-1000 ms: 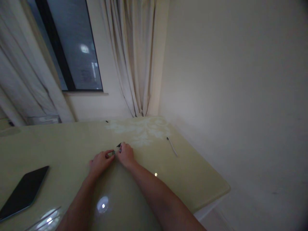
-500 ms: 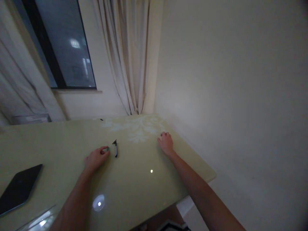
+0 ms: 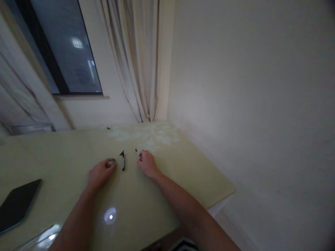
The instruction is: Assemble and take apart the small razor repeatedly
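Note:
My left hand (image 3: 101, 171) rests on the pale green table (image 3: 183, 174) and pinches a tiny metal piece (image 3: 114, 161) between thumb and forefinger. Just right of it a small black tool (image 3: 123, 162) lies loose on the table. My right hand (image 3: 146, 163) is right of the tool with its fingers curled. A dark tip (image 3: 136, 150) pokes out past its fingers, seemingly the end of a thin stick, whose shaft is hard to see in the dim light.
A dark phone (image 3: 15, 204) lies at the table's left edge, with a shiny clear thing (image 3: 39, 238) near the bottom left. A small dark bit (image 3: 108, 128) lies by the far edge. Curtains, a window and a wall enclose the table's far corner.
My right hand left the black tool, reached right to a thin white stick near the wall and came back beside the tool. The stick is gone from its spot. My left hand stayed.

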Action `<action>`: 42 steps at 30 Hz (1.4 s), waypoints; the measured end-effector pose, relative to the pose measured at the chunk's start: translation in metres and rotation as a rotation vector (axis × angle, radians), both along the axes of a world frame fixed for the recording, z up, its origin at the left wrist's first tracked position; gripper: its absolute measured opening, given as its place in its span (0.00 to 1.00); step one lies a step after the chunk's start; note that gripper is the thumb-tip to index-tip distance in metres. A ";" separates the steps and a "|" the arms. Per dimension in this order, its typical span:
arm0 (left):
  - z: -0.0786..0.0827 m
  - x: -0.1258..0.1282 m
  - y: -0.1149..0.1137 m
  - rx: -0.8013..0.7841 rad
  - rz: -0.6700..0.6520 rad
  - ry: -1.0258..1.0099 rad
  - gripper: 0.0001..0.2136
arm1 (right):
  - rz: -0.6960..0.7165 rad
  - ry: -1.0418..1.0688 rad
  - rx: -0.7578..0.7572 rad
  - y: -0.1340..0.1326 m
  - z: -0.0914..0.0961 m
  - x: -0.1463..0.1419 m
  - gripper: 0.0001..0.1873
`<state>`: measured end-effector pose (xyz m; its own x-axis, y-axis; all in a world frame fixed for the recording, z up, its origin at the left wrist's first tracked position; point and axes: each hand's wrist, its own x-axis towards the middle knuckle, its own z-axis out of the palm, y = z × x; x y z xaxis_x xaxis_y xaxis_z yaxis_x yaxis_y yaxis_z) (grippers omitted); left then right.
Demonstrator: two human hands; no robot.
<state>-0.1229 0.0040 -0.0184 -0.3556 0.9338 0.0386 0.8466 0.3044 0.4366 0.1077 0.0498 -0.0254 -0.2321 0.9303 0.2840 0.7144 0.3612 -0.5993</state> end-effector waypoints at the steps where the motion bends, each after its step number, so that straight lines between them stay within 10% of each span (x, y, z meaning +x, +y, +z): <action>1: 0.001 0.000 -0.001 -0.004 0.002 -0.007 0.25 | -0.013 0.007 -0.013 -0.002 -0.001 -0.016 0.10; 6: 0.003 0.000 -0.003 -0.015 -0.011 -0.045 0.24 | -0.034 0.023 -0.031 -0.008 -0.005 -0.049 0.14; 32: 0.001 0.023 -0.009 0.201 0.011 0.077 0.22 | 0.005 0.077 -0.044 -0.018 -0.010 -0.035 0.10; 42: 0.018 0.061 -0.023 0.003 -0.050 0.178 0.20 | -0.020 0.432 -0.215 -0.007 -0.003 -0.030 0.02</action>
